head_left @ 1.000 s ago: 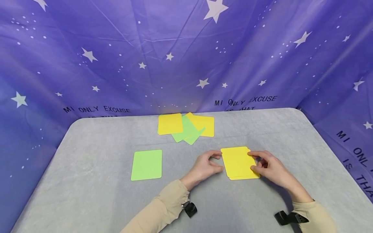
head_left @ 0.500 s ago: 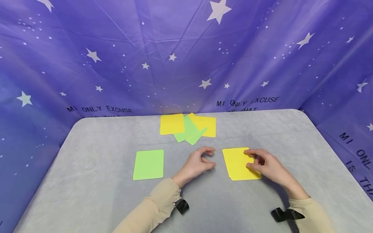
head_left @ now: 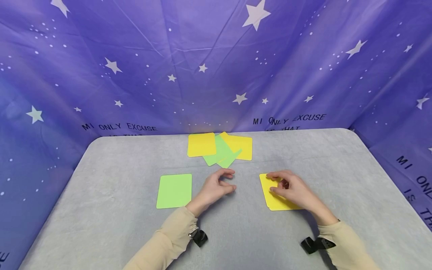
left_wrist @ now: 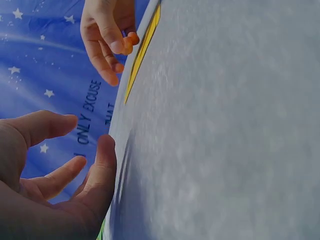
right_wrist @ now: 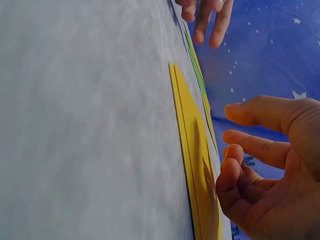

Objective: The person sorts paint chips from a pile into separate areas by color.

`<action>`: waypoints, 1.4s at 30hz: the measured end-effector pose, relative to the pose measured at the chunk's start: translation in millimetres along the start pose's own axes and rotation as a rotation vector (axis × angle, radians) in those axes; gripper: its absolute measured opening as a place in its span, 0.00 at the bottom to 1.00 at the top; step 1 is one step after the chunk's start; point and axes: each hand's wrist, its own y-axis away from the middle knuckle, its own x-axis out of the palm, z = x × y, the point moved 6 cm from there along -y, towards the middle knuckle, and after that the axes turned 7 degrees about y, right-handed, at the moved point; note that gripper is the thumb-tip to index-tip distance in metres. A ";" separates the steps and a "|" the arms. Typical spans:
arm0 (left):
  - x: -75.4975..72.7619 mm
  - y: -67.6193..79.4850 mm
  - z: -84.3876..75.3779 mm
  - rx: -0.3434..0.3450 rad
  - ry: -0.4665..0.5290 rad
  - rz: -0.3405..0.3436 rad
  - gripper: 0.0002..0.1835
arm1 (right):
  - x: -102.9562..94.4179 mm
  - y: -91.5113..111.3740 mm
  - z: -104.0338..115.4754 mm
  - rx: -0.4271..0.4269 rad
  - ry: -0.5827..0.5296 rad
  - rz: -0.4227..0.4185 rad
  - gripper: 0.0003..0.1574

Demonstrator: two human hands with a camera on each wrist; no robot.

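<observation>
My left hand [head_left: 214,187] hovers over the grey table between the green card and the yellow cards, fingers loosely bent around nothing. To its left lies a square green card [head_left: 174,191], flat on the table. A small stack of square yellow cards [head_left: 275,202] lies on the right, one edge slightly offset. Above this stack is my right hand [head_left: 291,187], covering part of it in the head view; its thumb and fingers are apart. In the right wrist view the yellow stack [right_wrist: 187,145] shows edge-on, with the right hand's shadow on it and no card between the fingers.
Toward the table's back edge, yellow cards [head_left: 201,144] and green cards [head_left: 226,152] overlap in a loose fan. A purple star-printed curtain [head_left: 216,67] hangs behind and at both sides of the grey table [head_left: 111,172].
My left hand has drawn away from the yellow stack toward the left. My right hand has moved left from the stack's right edge to over it. The cards stay in place.
</observation>
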 end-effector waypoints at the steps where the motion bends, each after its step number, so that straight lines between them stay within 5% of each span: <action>1: -2.7 -0.2 0.5 -0.002 -0.003 -0.008 0.25 | 2.3 -2.7 2.1 -0.004 -0.002 0.006 0.21; 16: -38.5 -9.0 2.5 -0.014 0.034 -0.119 0.25 | 43.2 -51.0 34.8 0.018 -0.208 0.124 0.28; 30: -75.7 -22.9 -3.3 -0.018 -0.016 -0.213 0.26 | 58.4 -97.1 49.8 0.085 -0.309 0.079 0.28; 42: -116.2 -31.3 -8.9 -0.029 0.002 -0.346 0.27 | 74.6 -128.1 58.1 0.063 -0.413 0.110 0.35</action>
